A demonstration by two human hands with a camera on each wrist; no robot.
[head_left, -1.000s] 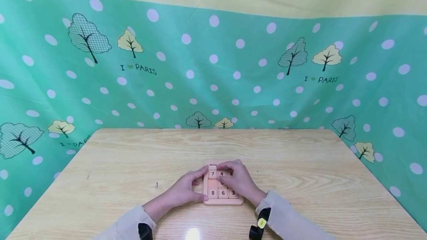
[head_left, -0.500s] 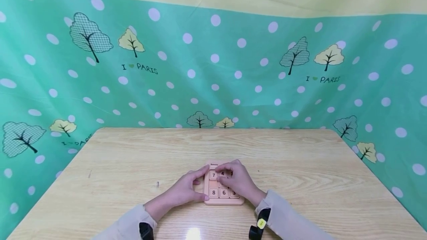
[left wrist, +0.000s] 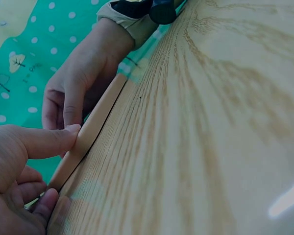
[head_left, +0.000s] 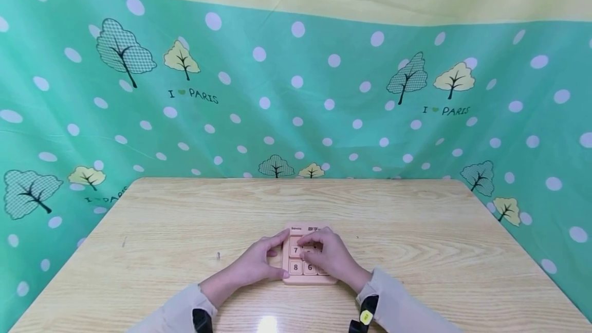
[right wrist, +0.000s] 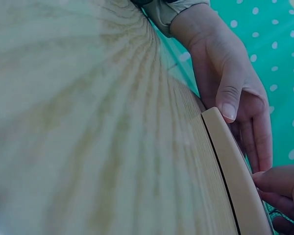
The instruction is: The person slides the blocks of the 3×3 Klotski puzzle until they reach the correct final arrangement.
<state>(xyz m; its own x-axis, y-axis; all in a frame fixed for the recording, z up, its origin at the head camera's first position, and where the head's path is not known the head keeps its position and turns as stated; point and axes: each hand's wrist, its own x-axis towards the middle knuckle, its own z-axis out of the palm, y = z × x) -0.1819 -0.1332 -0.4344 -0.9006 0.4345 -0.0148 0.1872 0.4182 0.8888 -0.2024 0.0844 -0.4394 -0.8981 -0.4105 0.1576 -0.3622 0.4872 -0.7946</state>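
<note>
A pale pink number slide puzzle [head_left: 311, 281] lies flat on the table, its front edge seen side-on in both wrist views. My left hand [head_left: 256, 262] grips its left side, thumb at the near corner and index finger at the far one. My right hand [head_left: 335, 256] is bent over the tiles, index finger and thumb at the right side of the 7 tile [head_left: 295, 251], apparently pinching it. That tile sits in the left column, directly above the 8 tile [head_left: 295, 267]. Beside the 8 is the 6 tile [head_left: 310, 267]. My right hand covers the remaining tiles.
The wood-grain table [head_left: 185, 220] extends on all sides of the puzzle. A tiny dark object [head_left: 218, 255] lies left of my left hand. Behind the table hangs a green dotted cloth [head_left: 296, 102] with tree prints.
My right hand has moved slightly towards me, and the 7 tile has slid down from the top row into the gap above the 8. My left hand holds its place.
</note>
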